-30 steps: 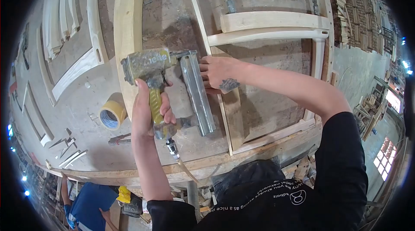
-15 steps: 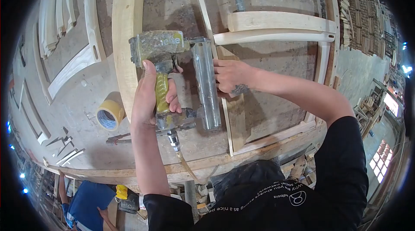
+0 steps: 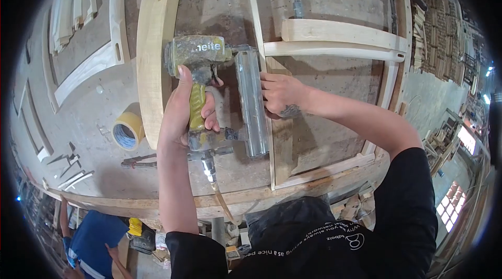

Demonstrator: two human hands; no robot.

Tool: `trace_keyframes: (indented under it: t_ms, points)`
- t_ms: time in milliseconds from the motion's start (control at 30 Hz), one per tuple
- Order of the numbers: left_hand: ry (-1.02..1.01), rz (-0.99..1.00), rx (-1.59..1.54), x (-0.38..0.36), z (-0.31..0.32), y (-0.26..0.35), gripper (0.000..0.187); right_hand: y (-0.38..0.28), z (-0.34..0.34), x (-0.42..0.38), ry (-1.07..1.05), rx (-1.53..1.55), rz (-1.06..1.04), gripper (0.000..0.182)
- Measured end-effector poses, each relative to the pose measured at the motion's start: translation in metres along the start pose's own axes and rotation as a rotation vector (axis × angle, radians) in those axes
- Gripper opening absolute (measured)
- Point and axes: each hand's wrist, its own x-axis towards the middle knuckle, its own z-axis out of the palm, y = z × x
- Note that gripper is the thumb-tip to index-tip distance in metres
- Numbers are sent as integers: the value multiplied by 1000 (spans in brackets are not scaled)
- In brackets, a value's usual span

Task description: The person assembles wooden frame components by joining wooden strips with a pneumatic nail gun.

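Observation:
My left hand (image 3: pixel 178 109) is wrapped round the yellow-green handle of a worn pneumatic nail gun (image 3: pixel 197 51), thumb up along its body. An air hose (image 3: pixel 222 203) runs from the handle's base toward me. The gun's long metal magazine (image 3: pixel 252 104) lies beside a thin wooden strip (image 3: pixel 253 4). On the other side of that strip, my right hand (image 3: pixel 285 95) has its fingers curled at the strip's edge. The fingertips are partly hidden behind the magazine. A flat board (image 3: pixel 283 146) lies under and beside the right hand.
A curved pale beam (image 3: pixel 154 65) stands left of the gun, with a tape roll (image 3: pixel 127 131) nearby. Crosspieces (image 3: pixel 340 31) join a wooden frame at upper right. Pliers-like tool handles (image 3: pixel 138 162) lie near the table's front edge (image 3: pixel 141 203). Another person (image 3: pixel 99 242) is at lower left.
The view has shifted and turned slightly, so the tape and frame sit differently in it. The nail gun appears slightly further right. Both hands keep their holds.

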Motion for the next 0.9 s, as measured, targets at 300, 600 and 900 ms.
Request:
trace_keyframes:
  t_ms: [300,600,900]
  points:
    - [-37,31,-13,5,-7,-1,79,-3,7,-6,-95,105,41,56]
    - [89,104,-234,-141,-14,-49,70,-3,-8,7,-109,197,98,22]
    - [703,55,857,-278,-2,-183,52,-39,-73,-20,340,-66,551,16]
